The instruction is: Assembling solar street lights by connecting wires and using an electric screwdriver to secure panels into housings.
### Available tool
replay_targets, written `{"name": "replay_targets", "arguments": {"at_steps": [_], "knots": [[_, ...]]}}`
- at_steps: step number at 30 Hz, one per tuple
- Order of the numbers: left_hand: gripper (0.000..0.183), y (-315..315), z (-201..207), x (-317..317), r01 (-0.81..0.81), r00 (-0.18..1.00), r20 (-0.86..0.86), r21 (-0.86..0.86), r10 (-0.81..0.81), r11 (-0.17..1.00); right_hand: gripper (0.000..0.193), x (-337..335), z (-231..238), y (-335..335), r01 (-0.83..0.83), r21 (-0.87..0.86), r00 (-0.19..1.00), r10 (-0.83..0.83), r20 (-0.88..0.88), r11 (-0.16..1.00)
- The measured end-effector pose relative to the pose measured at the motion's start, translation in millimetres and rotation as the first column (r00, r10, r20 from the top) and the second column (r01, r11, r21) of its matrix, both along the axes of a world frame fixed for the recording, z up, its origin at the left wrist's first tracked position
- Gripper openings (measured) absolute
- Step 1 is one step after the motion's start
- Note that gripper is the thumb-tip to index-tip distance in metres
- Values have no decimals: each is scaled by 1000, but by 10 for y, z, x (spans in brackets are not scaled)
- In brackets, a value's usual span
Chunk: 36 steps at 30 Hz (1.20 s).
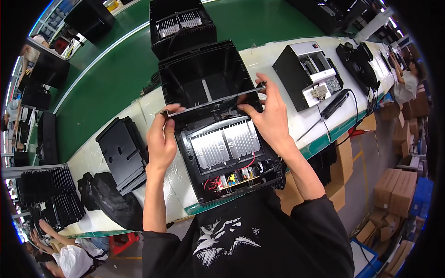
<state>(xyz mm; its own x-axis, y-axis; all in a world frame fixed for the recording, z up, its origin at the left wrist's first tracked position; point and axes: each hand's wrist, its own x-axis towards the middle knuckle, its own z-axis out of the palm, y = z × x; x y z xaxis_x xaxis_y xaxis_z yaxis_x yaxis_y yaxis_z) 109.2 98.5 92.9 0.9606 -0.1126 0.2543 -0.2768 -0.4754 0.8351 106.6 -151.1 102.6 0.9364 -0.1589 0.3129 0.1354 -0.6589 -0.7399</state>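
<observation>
My left hand (161, 142) and my right hand (271, 113) are closed on the two ends of a thin black panel (214, 103), seen nearly edge-on. It is tilted, its right end farther from me. Below it, close to my body, lies an open black housing (187, 154). Two silver finned heat sinks (227, 142) sit side by side in the housing. Nearer me in it is a circuit board (238, 184) with red wires (212, 184). Just beyond the panel stands an empty-looking black case (185, 81). Whether the panel touches the housing I cannot tell.
Another black unit with heat sinks (183, 41) stands farther back. Flat black panels (121, 150) are stacked at left, beside a dark mesh cover (116, 199). On the right are a black-and-silver machine (306, 76) and a cabled black tool (334, 104). Other people work at both sides.
</observation>
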Motion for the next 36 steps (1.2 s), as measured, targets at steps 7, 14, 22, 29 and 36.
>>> {"name": "replay_targets", "arguments": {"at_steps": [7,14,22,29,36], "knots": [[46,-97,437,4,52,872,471,184,-135,982,57,14,191,-46,-120,-123,910,159,383,985],[38,-517,160,111,82,920,300,486,-254,870,27,195,4,-60,-167,-418,935,278,222,893],[31,-476,92,150,196,928,248,308,-277,931,30,23,144,-373,-10,-15,945,14,327,1000],[20,-476,82,133,182,934,216,400,-286,898,58,-45,-138,-2566,777,-476,533,-833,149,412],[23,-477,110,109,190,918,279,312,-281,931,73,84,-927,-3169,615,-540,439,-819,-370,574]]}}
